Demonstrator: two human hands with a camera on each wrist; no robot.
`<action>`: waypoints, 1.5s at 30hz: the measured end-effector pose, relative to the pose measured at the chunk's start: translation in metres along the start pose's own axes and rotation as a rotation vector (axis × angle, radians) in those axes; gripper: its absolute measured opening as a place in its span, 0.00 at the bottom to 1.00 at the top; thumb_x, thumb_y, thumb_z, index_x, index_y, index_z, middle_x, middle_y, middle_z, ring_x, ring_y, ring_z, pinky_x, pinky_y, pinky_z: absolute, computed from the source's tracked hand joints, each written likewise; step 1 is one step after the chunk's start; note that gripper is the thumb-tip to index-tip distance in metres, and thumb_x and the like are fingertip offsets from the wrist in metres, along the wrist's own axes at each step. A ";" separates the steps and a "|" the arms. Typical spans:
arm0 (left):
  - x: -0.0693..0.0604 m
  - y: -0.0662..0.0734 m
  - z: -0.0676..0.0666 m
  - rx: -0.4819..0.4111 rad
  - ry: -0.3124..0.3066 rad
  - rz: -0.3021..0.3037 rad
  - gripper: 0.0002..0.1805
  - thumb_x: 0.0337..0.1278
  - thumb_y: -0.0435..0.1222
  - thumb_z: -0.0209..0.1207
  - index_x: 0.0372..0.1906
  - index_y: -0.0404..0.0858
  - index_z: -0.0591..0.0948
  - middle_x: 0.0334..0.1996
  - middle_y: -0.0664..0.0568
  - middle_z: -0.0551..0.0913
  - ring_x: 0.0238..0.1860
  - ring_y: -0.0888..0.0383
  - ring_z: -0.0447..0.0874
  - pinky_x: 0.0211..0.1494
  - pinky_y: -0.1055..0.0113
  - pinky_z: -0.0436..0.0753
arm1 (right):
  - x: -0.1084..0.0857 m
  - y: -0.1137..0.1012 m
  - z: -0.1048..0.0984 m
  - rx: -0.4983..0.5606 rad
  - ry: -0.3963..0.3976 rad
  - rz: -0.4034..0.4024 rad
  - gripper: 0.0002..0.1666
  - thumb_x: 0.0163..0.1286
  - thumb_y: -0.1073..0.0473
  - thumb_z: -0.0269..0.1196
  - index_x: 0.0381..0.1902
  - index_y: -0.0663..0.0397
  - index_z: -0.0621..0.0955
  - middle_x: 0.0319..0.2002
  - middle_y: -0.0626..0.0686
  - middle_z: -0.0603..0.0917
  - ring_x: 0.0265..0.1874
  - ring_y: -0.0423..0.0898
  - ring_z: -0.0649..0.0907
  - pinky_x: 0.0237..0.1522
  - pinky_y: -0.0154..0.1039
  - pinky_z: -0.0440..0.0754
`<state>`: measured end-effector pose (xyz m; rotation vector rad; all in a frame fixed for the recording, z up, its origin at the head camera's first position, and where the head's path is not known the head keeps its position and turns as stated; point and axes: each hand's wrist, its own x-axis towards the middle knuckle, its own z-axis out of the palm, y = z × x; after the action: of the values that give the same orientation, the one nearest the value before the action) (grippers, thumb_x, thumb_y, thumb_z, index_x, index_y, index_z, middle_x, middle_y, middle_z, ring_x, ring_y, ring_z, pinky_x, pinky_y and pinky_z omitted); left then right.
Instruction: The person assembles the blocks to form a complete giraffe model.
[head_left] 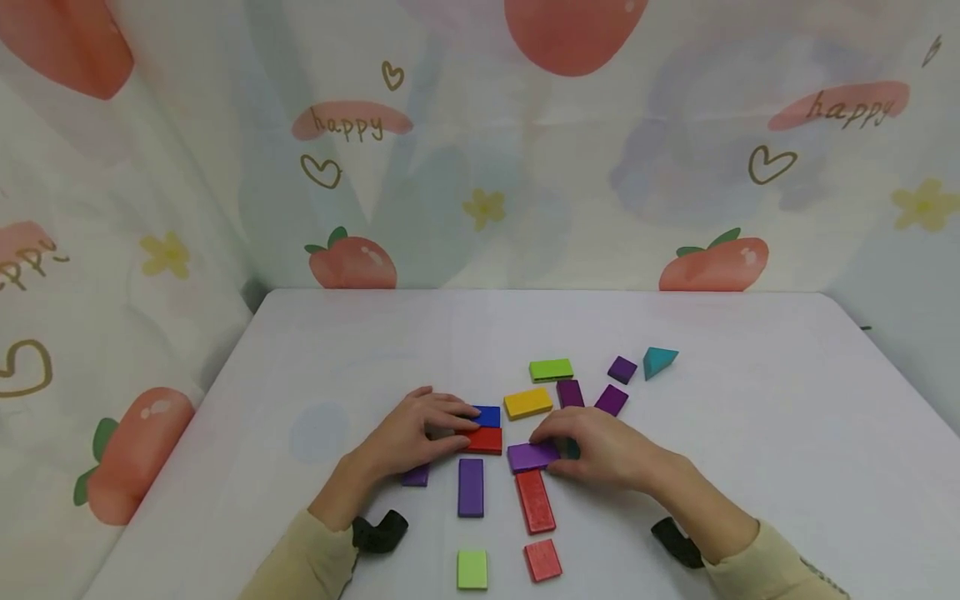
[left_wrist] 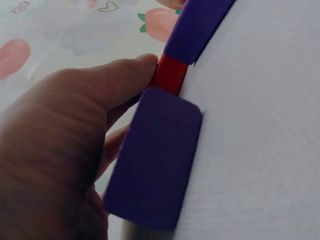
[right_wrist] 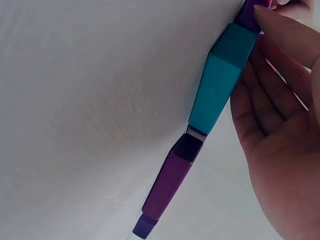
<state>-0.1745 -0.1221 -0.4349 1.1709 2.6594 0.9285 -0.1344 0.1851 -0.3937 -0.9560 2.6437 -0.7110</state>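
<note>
In the head view my left hand (head_left: 417, 429) has its fingers on a blue block (head_left: 488, 416) and a red block (head_left: 486, 441) lying one above the other. My right hand (head_left: 600, 443) pinches a violet block (head_left: 532, 457) between thumb and fingers, just above a long red block (head_left: 535, 502). The right wrist view shows the right thumb and fingers (right_wrist: 287, 30) at the violet block, beside a teal block (right_wrist: 220, 75). In the left wrist view the left thumb (left_wrist: 125, 75) touches a red block (left_wrist: 171, 74), with a purple block (left_wrist: 155, 160) nearer the camera.
Above the hands lie a yellow block (head_left: 528, 403), a green block (head_left: 551, 370), dark purple blocks (head_left: 622, 369) and a teal triangle (head_left: 659, 362). Nearer the front are a purple block (head_left: 471, 488), a light green square (head_left: 472, 570) and a red square (head_left: 542, 560).
</note>
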 end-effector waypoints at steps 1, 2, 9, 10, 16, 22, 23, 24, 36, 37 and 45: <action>0.000 0.000 0.000 0.000 -0.001 -0.001 0.16 0.66 0.43 0.66 0.56 0.45 0.88 0.57 0.60 0.83 0.63 0.57 0.76 0.75 0.40 0.55 | 0.000 0.000 0.000 -0.006 0.007 -0.004 0.19 0.65 0.58 0.72 0.54 0.47 0.86 0.49 0.42 0.84 0.52 0.45 0.81 0.55 0.48 0.82; -0.001 0.001 0.000 -0.001 -0.001 -0.001 0.16 0.66 0.43 0.66 0.56 0.45 0.88 0.57 0.60 0.83 0.63 0.56 0.76 0.75 0.40 0.55 | 0.001 0.001 0.000 -0.011 0.017 -0.009 0.19 0.65 0.58 0.72 0.54 0.47 0.86 0.49 0.42 0.84 0.52 0.45 0.81 0.55 0.48 0.82; -0.001 0.000 -0.001 0.001 0.009 0.016 0.16 0.66 0.43 0.66 0.55 0.45 0.88 0.57 0.60 0.83 0.64 0.56 0.75 0.75 0.41 0.56 | 0.003 0.004 0.000 -0.064 0.089 -0.029 0.20 0.63 0.56 0.74 0.53 0.50 0.86 0.48 0.44 0.85 0.50 0.47 0.82 0.54 0.50 0.82; -0.001 0.000 0.000 0.001 0.012 0.021 0.16 0.66 0.43 0.66 0.55 0.45 0.88 0.58 0.61 0.83 0.65 0.56 0.74 0.74 0.41 0.57 | 0.003 0.004 0.000 -0.065 0.090 -0.029 0.20 0.63 0.56 0.74 0.53 0.51 0.86 0.49 0.45 0.85 0.50 0.47 0.82 0.54 0.50 0.82; -0.002 0.000 0.001 0.001 0.040 0.066 0.16 0.63 0.44 0.68 0.55 0.48 0.88 0.61 0.62 0.81 0.70 0.55 0.68 0.73 0.44 0.62 | 0.002 0.005 -0.002 -0.033 0.065 -0.022 0.19 0.64 0.58 0.73 0.53 0.48 0.86 0.50 0.44 0.85 0.51 0.46 0.82 0.54 0.47 0.82; 0.000 0.000 0.002 0.008 -0.007 0.070 0.16 0.62 0.43 0.69 0.54 0.48 0.89 0.58 0.64 0.83 0.70 0.58 0.69 0.75 0.45 0.58 | 0.000 0.007 -0.003 -0.025 0.053 -0.037 0.17 0.64 0.59 0.73 0.52 0.49 0.87 0.51 0.46 0.85 0.53 0.49 0.82 0.55 0.48 0.82; 0.000 0.000 0.002 0.008 -0.014 0.066 0.15 0.63 0.43 0.68 0.54 0.48 0.89 0.58 0.64 0.83 0.69 0.57 0.70 0.75 0.46 0.58 | 0.000 0.007 -0.003 -0.025 0.053 -0.041 0.17 0.65 0.59 0.73 0.52 0.49 0.87 0.51 0.46 0.85 0.53 0.50 0.82 0.55 0.48 0.82; 0.000 0.001 0.003 0.011 -0.018 0.058 0.15 0.63 0.43 0.68 0.54 0.48 0.89 0.57 0.64 0.83 0.69 0.58 0.70 0.75 0.46 0.59 | 0.000 0.007 -0.004 -0.027 0.053 -0.044 0.17 0.65 0.59 0.73 0.52 0.49 0.87 0.51 0.46 0.85 0.53 0.50 0.82 0.55 0.48 0.82; 0.000 0.002 0.001 -0.037 -0.012 0.041 0.14 0.64 0.41 0.67 0.53 0.47 0.89 0.57 0.63 0.83 0.68 0.57 0.72 0.70 0.50 0.70 | 0.003 0.004 -0.004 -0.036 0.057 -0.051 0.18 0.65 0.60 0.72 0.53 0.51 0.87 0.51 0.48 0.85 0.53 0.50 0.82 0.55 0.49 0.82; 0.000 0.002 0.001 -0.038 -0.009 0.046 0.14 0.64 0.41 0.67 0.53 0.47 0.89 0.57 0.62 0.83 0.67 0.56 0.72 0.69 0.50 0.71 | 0.004 0.003 -0.003 -0.033 0.056 -0.051 0.18 0.65 0.60 0.72 0.53 0.51 0.87 0.51 0.48 0.85 0.53 0.50 0.82 0.55 0.49 0.82; -0.001 0.001 0.001 -0.047 -0.006 0.049 0.14 0.65 0.42 0.67 0.54 0.47 0.89 0.57 0.63 0.83 0.68 0.56 0.72 0.68 0.48 0.71 | 0.006 0.002 -0.002 -0.027 0.048 -0.047 0.17 0.66 0.59 0.72 0.53 0.49 0.87 0.51 0.47 0.85 0.53 0.50 0.82 0.56 0.50 0.81</action>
<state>-0.1728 -0.1214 -0.4354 1.2319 2.6000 0.9883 -0.1411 0.1830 -0.3931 -1.0246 2.6864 -0.7195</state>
